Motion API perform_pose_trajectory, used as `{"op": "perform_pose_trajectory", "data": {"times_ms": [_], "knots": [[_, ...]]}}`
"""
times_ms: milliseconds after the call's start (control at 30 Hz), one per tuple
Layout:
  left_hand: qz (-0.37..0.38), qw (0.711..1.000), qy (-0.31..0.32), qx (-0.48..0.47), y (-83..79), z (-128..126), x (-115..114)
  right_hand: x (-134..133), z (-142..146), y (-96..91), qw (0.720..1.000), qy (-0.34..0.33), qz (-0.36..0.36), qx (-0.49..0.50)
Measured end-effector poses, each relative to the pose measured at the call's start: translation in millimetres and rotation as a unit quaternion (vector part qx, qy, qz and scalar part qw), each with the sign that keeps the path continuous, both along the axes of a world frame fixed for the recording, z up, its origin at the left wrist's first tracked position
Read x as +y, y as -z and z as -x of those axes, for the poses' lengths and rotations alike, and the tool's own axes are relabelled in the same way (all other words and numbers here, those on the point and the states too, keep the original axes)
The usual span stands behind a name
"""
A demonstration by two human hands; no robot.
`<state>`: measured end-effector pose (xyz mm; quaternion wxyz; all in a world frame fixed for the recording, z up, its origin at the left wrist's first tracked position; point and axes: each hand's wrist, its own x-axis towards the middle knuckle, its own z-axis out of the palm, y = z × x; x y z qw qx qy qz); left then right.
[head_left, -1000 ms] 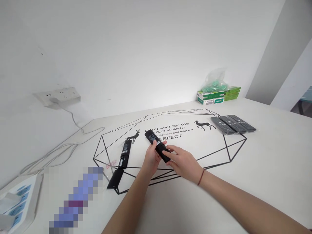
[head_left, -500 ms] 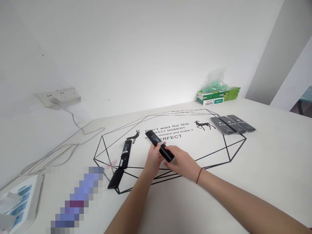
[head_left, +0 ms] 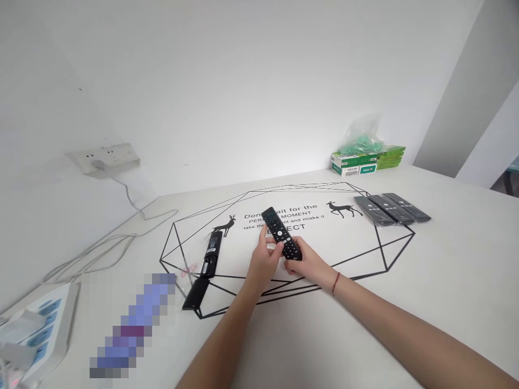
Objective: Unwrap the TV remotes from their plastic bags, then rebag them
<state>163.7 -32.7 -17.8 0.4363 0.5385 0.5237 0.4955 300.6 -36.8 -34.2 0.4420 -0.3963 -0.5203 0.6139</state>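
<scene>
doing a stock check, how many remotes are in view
5: the held remote in the left hand and right hand, the face-down remote lying at left, and a row of three remotes at far right. None looks hidden.

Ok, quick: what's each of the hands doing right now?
Left hand: closed, holding the black remote.
Right hand: closed, holding the same remote's near end.

Indoor rm, type unclear; wall socket (head_left: 121, 155), tbl (head_left: 454, 265)
</scene>
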Motion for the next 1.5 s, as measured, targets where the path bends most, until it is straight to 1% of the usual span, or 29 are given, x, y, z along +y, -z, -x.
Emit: {"op": "perform_pose_trajectory", "data": {"times_ms": [100,133,167,200,233,267,300,333,367,400,433,500,533,633,700,833,933,1000,1033,1100,1167,1200,1267,1367,1500], "knots": [[-0.018,0.998,0.062,0.008,-10.1,7.8,3.3,-5.1,0.2,-8.1,0.999,-0.008,0.037,-0.01],[-0.035,0.997,0.061,0.025,-14.7,14.6,6.1,-6.9,0.0,-10.2,0.999,-0.012,0.051,-0.015],[-0.059,0.996,0.039,0.053,-19.6,24.3,9.4,-8.6,-0.3,-11.8,0.998,-0.013,0.061,-0.02],[-0.083,0.993,-0.012,0.089,-24.6,36.9,12.9,-10.1,-0.5,-12.8,0.997,-0.013,0.066,-0.024],[-0.098,0.983,-0.079,0.132,-29.2,52.1,15.9,-11.4,-0.6,-13.3,0.997,-0.013,0.065,-0.026],[-0.104,0.966,-0.154,0.177,-33.2,69.3,18.0,-12.5,-0.7,-13.4,0.998,-0.012,0.063,-0.028],[-0.092,0.942,-0.237,0.218,-36.1,87.9,19.0,-13.5,-0.7,-13.4,0.998,-0.01,0.06,-0.028],[-0.056,0.914,-0.308,0.259,-37.7,106.8,18.7,-14.2,-0.6,-13.3,0.998,-0.008,0.059,-0.03],[-0.006,0.883,-0.366,0.294,-37.7,124.9,17.3,-14.8,-0.5,-13.3,0.998,-0.009,0.06,-0.032],[0.06,0.857,-0.406,0.311,-36.3,141.2,15.4,-15.2,-0.4,-13.4,0.997,-0.008,0.062,-0.034],[0.123,0.844,-0.417,0.315,-33.6,154.9,13.3,-15.6,-0.2,-13.7,0.997,-0.008,0.065,-0.035],[0.166,0.835,-0.423,0.311,-26.0,173.1,11.1,-16.0,0.0,-14.1,0.997,-0.007,0.069,-0.037],[0.171,0.835,-0.422,0.308,-22.0,177.6,11.5,-16.0,0.1,-14.2,0.997,-0.008,0.069,-0.038],[0.163,0.837,-0.424,0.303,-13.8,179.3,16.9,-15.7,0.2,-13.5,0.997,-0.009,0.07,-0.041],[0.156,0.84,-0.426,0.298,-13.2,177.3,19.8,-15.4,-0.1,-12.5,0.997,-0.008,0.071,-0.04],[0.127,0.851,-0.423,0.283,-21.9,178.0,16.4,-14.1,-1.0,-9.3,0.997,-0.009,0.068,-0.038],[0.072,0.865,-0.407,0.285,-31.7,177.1,13.4,-13.1,-1.0,-7.3,0.997,-0.01,0.06,-0.045],[0.001,0.885,-0.396,0.243,-36.6,170.9,14.4,-13.2,-0.3,-6.8,0.997,-0.01,0.055,-0.059],[-0.038,0.9,-0.39,0.191,-38.3,165.8,15.8,-13.6,0.3,-6.9,0.996,-0.01,0.051,-0.068],[-0.094,0.924,-0.37,0.04,-40.2,152.9,19.2,-14.9,1.7,-7.1,0.996,-0.014,0.04,-0.083],[-0.095,0.93,-0.338,-0.105,-40.9,139.2,22.3,-16.5,3.0,-6.7,0.994,-0.027,0.027,-0.098],[-0.083,0.93,-0.323,-0.156,-41.0,133.3,23.5,-17.2,3.6,-6.3,0.993,-0.031,0.021,-0.108],[-0.061,0.925,-0.3,-0.225,-40.9,124.3,25.1,-18.2,4.4,-4.8,0.991,-0.038,0.01,-0.131],[-0.051,0.911,-0.286,-0.292,-40.3,118.0,25.6,-19.2,4.8,-2.0,0.986,-0.047,-0.016,-0.161],[-0.04,0.888,-0.274,-0.368,-39.4,115.0,25.9,-20.0,4.5,2.0,0.978,-0.052,-0.072,-0.188]]}}
